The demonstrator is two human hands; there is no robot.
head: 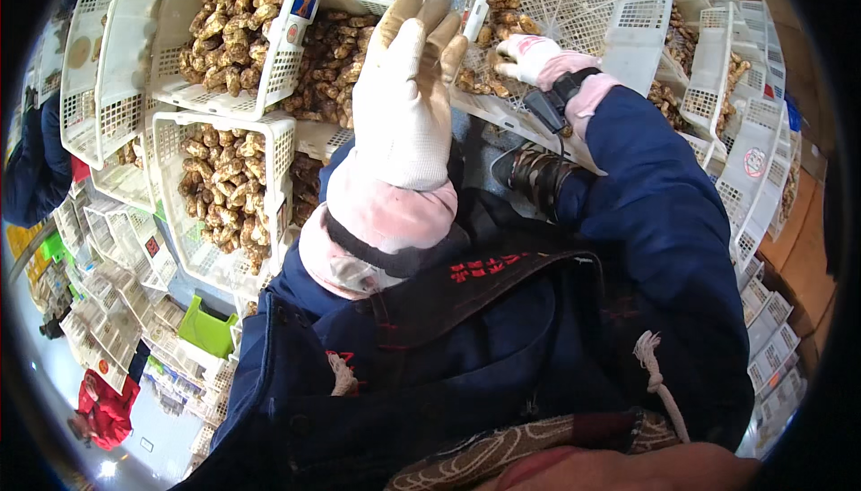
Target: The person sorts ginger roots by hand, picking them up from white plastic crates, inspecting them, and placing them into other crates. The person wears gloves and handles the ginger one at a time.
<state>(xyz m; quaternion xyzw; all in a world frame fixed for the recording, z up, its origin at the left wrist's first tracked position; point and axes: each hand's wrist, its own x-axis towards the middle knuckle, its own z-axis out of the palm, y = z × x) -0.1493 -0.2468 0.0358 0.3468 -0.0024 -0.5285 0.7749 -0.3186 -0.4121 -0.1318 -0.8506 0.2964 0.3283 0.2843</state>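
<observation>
My left hand, in a white glove with soiled tan fingers, is raised with its fingers extended and nothing visible in it. Below it is a crate of knobbly brown root-like pieces, partly hidden by the hand. My right hand, gloved too, reaches into a white plastic mesh crate with its fingers curled beside several brown pieces. Whether those fingers grip a piece is not visible. A black strap circles the right wrist, with a small dark device beside it.
Fuller crates of brown pieces stand on the left. Stacked white crates line the right. My camouflage shoe is close to the right-hand crate. A green bin and a person in red are farther off.
</observation>
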